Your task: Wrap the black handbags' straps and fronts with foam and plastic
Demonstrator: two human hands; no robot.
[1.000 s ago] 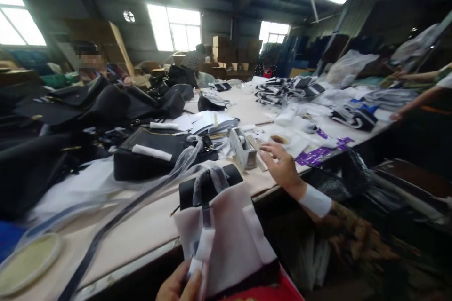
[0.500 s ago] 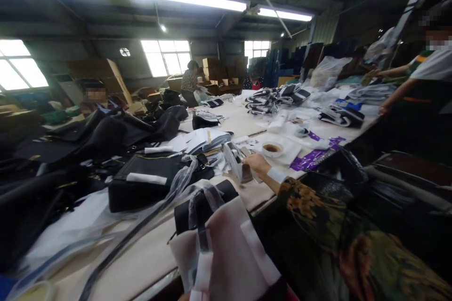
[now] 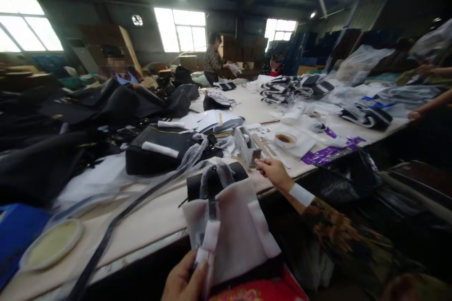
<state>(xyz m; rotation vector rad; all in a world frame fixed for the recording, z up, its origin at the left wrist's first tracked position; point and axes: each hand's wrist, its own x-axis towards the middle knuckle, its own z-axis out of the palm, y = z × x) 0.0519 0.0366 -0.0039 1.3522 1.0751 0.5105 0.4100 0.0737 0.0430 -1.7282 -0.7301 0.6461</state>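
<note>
Where the table [image 3: 155, 218] runs off to the far left of the left hand [image 3: 183, 282], a round shallow dish [image 3: 51, 244], yellowish inside, lies flat w/ a blue sheet [image 3: 14, 230] just beside it; nearer the hand a long dark strap [image 3: 116, 225] crosses the tabletop diagonally. Left hand sits low at the table edge, thumb & fingers clamped on the lower end of a white strip [image 3: 208, 244] that runs up from the hand to the handle of a black handbag [image 3: 215, 183]. The bag stands upright just above the hand at the table edge, its front covered by white cloth [image 3: 236, 230], handle wrapped in clear film. Up & left of it, a flat black bag [image 3: 158, 150] carries a white roll on top. To the right, well apart from the left hand, the right hand [image 3: 273, 172] hovers over the table edge, white cuff at the wrist, fingertips drawn together; can't tell if anything is pinched btwn them. Just beyond its fingertips, not touching, stands a metal tape dispenser [image 3: 247, 146]. Further right of that hand: a small white bowl [image 3: 285, 138] w/ brown liquid, then purple packets [image 3: 328, 153], & at the far right a co-worker's forearm [image 3: 429, 108] reaching over the table
</note>
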